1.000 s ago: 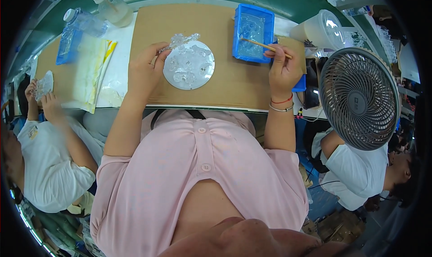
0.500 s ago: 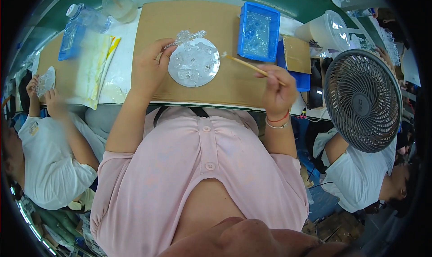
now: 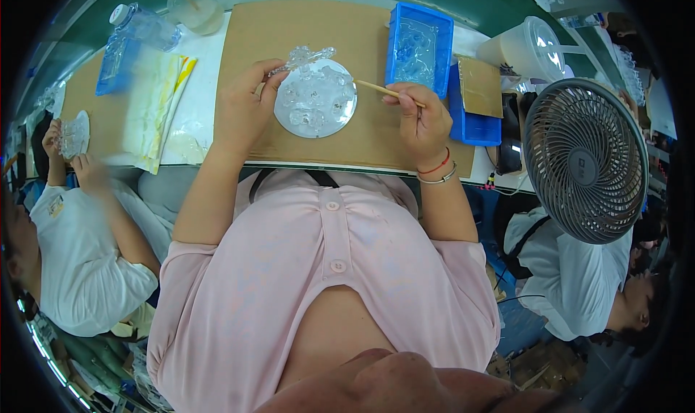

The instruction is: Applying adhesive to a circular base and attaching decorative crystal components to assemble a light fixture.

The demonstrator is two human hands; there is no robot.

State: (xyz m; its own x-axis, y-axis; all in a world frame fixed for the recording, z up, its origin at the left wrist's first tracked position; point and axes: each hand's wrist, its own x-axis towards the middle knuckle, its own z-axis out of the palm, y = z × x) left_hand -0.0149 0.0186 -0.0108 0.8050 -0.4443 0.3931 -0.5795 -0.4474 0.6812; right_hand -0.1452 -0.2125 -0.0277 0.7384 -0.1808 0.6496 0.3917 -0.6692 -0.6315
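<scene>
- here's the left hand, thumb and fingers pinching a clear piece at the far edge of the round disc!
- and the right hand?
- fingers pinching a thin stick, tip right by the disc's right edge!
- where's that disc?
- on the brown cardboard, left of the blue tray!

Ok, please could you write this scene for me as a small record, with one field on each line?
Left hand: pinches a clear piece at the upper edge of a round whitish disc
Right hand: holds a thin wooden stick
Stick tip: beside the disc's right edge; contact unclear
On disc: several clear pieces
Under disc: brown cardboard
Upper right: blue tray
Far right: dark round fan
</scene>
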